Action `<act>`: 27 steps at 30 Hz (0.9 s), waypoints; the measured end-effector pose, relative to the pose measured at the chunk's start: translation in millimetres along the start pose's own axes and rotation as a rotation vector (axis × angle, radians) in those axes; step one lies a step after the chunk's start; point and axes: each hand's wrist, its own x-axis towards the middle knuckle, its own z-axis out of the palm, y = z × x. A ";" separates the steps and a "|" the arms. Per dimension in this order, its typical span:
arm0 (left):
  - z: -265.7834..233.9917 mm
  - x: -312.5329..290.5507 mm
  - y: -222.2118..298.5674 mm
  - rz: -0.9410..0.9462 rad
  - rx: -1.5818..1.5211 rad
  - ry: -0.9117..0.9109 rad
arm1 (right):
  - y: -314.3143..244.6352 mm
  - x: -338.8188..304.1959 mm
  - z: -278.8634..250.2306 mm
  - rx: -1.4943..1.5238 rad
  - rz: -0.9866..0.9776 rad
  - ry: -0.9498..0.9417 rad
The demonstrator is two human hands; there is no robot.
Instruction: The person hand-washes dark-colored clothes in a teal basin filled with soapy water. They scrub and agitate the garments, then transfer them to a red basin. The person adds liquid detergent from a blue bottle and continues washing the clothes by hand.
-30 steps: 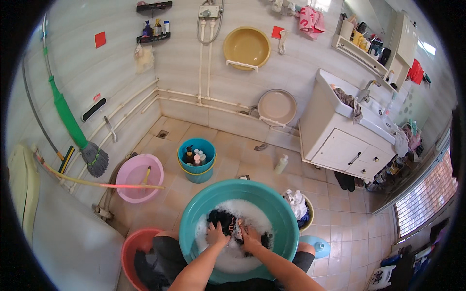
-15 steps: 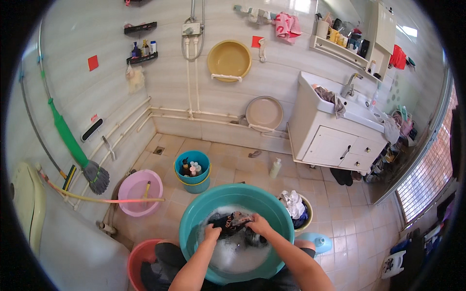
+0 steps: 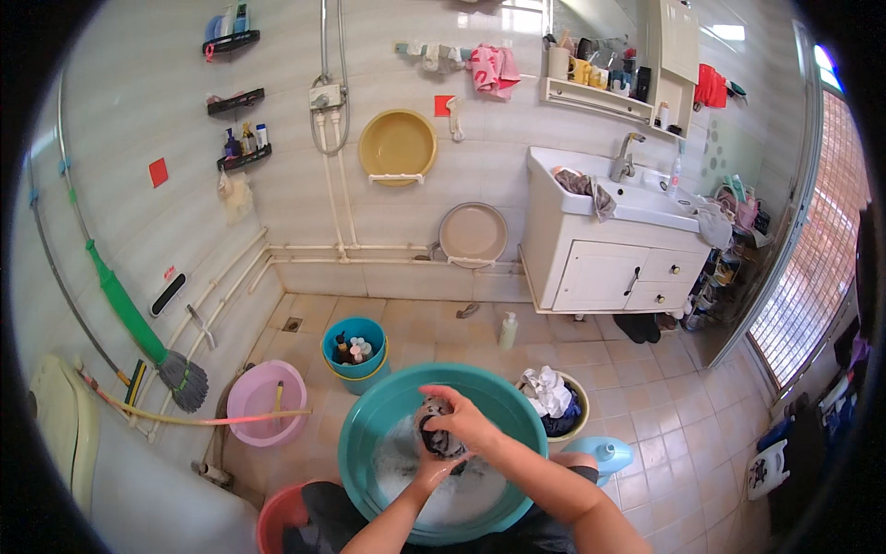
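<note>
A wet bundle of dark patterned cloth [image 3: 445, 441] is gathered up between my two hands, above a large teal basin [image 3: 351, 429] of cloudy, sudsy water. My left hand [image 3: 434, 469] holds the bundle from below, its fingers partly hidden behind the cloth. My right hand [image 3: 461, 423] curves over the bundle's upper right side, thumb and fingers bent round it. White foam [image 3: 401, 462] floats on the water under my hands. What kind of garment the cloth is, I cannot tell.
Right of the basin stand a cream tub of laundry [image 3: 580, 406] and a light-blue jug [image 3: 604, 454]. A pink basin [image 3: 245, 434], a blue bucket [image 3: 383, 369] and a red tub [image 3: 272, 517] lie to its left. Beyond are a pump bottle [image 3: 508, 331] and a white sink cabinet [image 3: 591, 277].
The cloth, spread between my hands low over the suds, is now bunched and raised. My right hand has moved left over it, and the view has shifted.
</note>
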 end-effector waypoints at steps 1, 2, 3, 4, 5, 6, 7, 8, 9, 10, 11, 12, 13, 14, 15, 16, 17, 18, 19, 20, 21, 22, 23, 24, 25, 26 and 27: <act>3.8 -0.7 16.1 0.091 0.047 0.132 | -4.4 -6.4 1.2 0.084 0.002 0.004; 4.8 4.8 17.4 0.172 0.101 0.237 | -7.2 -11.9 1.3 0.168 0.004 0.007; 3.3 9.5 19.6 0.219 0.040 0.287 | -9.3 -17.3 0.9 0.251 0.006 0.007; -1.8 14.1 22.1 0.265 -0.021 0.340 | -10.7 -22.7 -2.8 0.354 -0.021 0.039; -7.5 17.4 25.2 0.310 -0.082 0.393 | -3.2 -22.5 -10.8 0.428 -0.051 0.072; -10.9 18.3 31.7 0.292 -0.059 0.450 | -6.2 -27.2 -17.7 0.521 -0.040 0.122; -15.2 16.3 38.7 0.273 -0.035 0.509 | -8.9 -31.9 -24.6 0.614 -0.028 0.170; -18.1 14.1 45.7 0.254 -0.011 0.570 | 1.7 -34.6 -33.5 0.645 0.022 0.216; -18.1 15.4 54.1 0.215 -0.111 0.583 | 20.6 -30.5 -42.3 0.647 0.021 0.285; -15.8 17.1 60.8 0.169 -0.214 0.590 | 47.2 -23.3 -54.3 0.648 0.022 0.361; -12.8 17.5 67.9 0.119 -0.315 0.595 | 71.0 -19.3 -63.1 0.650 0.025 0.438; -1.3 10.2 83.5 0.160 -0.327 0.600 | 88.6 -17.2 -63.0 0.661 0.083 0.494; 1.0 10.5 82.0 0.123 -0.353 0.598 | 104.3 -14.1 -57.3 0.673 0.139 0.544; 3.9 10.6 77.1 0.088 -0.383 0.590 | 121.3 -10.4 -52.1 0.594 0.165 0.579; 6.5 9.7 70.8 0.054 -0.411 0.583 | 138.6 -5.1 -43.4 0.582 0.162 0.606; 12.9 9.1 63.7 0.053 -0.440 0.544 | 184.3 9.3 -53.2 0.668 0.115 0.532; 9.7 5.7 68.2 -0.010 -0.625 0.511 | 179.5 6.0 -42.2 0.907 0.144 0.290; 8.9 2.3 73.9 -0.041 -0.703 0.417 | 151.4 -7.6 -29.7 1.024 0.146 0.215; 6.7 -1.2 78.9 -0.071 -0.777 0.327 | 127.7 -16.6 -20.5 1.140 0.149 0.129; 7.3 -2.8 80.7 -0.130 -0.771 0.311 | 124.0 -18.3 -22.4 1.161 0.156 0.141; 6.3 -4.7 77.9 -0.188 -0.795 0.326 | 121.9 -19.0 -23.6 1.183 0.168 0.149; -1.9 -4.6 63.7 -0.172 -0.719 0.278 | 117.8 -19.7 -24.0 1.216 0.157 0.129; -7.6 -2.2 50.9 -0.154 -0.644 0.230 | 120.5 -17.0 -26.1 1.179 0.139 0.185; -0.5 -8.6 75.7 -0.223 -0.470 0.239 | 127.5 -12.9 -32.6 1.140 0.118 0.250; -13.0 -8.3 69.4 -0.258 -0.251 0.216 | 113.0 -13.8 -27.8 1.103 0.111 0.299; -27.5 -8.5 56.8 -0.284 -0.112 0.149 | 96.5 -19.8 -24.6 1.113 0.137 0.323; -34.8 -7.4 48.8 -0.309 0.024 0.073 | 107.6 -15.0 -30.0 1.041 0.123 0.336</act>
